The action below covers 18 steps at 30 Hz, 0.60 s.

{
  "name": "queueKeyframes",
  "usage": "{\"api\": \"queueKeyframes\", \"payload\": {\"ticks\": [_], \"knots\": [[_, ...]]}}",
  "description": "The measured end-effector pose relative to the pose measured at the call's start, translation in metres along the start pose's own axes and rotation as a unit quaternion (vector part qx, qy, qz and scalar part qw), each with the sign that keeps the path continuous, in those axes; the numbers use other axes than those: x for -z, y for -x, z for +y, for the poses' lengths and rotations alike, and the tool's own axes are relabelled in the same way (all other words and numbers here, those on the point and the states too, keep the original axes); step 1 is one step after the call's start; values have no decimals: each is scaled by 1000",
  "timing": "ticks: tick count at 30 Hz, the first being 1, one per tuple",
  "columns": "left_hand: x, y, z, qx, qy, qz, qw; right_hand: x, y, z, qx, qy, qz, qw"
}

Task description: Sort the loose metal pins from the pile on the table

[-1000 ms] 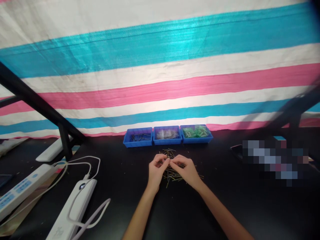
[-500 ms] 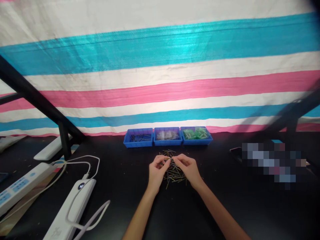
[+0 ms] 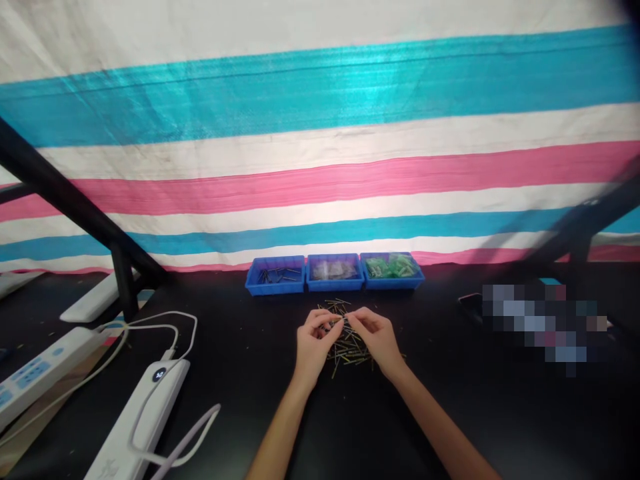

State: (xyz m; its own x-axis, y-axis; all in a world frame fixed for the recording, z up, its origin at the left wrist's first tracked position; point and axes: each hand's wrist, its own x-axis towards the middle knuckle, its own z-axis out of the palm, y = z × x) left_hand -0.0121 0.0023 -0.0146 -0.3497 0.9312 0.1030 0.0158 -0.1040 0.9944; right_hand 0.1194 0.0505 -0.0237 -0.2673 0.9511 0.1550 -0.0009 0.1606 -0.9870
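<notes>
Over a loose pile of thin gold and silver metal rods (image 3: 351, 350), my left hand (image 3: 315, 339) and my right hand (image 3: 374, 335) meet fingertip to fingertip. Each hand is closed in a pinch of thumb and forefinger. A tiny part of a thin metal piece shows where the fingertips join, mostly hidden by them. Its exact kind is too small to tell. Just beyond the pile stand three blue bins in a row. The left bin (image 3: 275, 289) holds a few dark thin rods, the middle bin (image 3: 336, 286) clear plastic bags, and the right bin (image 3: 395, 284) green pieces in clear wrapping.
On the left of the black table (image 3: 240, 400) lie a white power bank (image 3: 145, 413) with a looped cable (image 3: 193, 333) and a white power strip (image 3: 45, 370). A phone (image 3: 470, 308) is at the right beside a blurred patch. A striped sheet (image 3: 320, 193) hangs behind, between black frame bars.
Both hands stay over the pile, fingertips still together, with only a slight shift of the fingers. The view has moved a little. The bins and pile look the same.
</notes>
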Motion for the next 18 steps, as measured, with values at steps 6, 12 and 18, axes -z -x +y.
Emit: {"api": "queueKeyframes", "payload": {"ticks": [6,12,18], "knots": [[-3,2,5,-18,-37,-23,999,1,0,-5,-5,-7,-6,1000],[-6,4,0,-30,-79,-19,996,-1,-3,-5,60,76,-23,995],[4,3,9,-31,-80,118,989,-16,-23,-20,90,123,-45,987]]}}
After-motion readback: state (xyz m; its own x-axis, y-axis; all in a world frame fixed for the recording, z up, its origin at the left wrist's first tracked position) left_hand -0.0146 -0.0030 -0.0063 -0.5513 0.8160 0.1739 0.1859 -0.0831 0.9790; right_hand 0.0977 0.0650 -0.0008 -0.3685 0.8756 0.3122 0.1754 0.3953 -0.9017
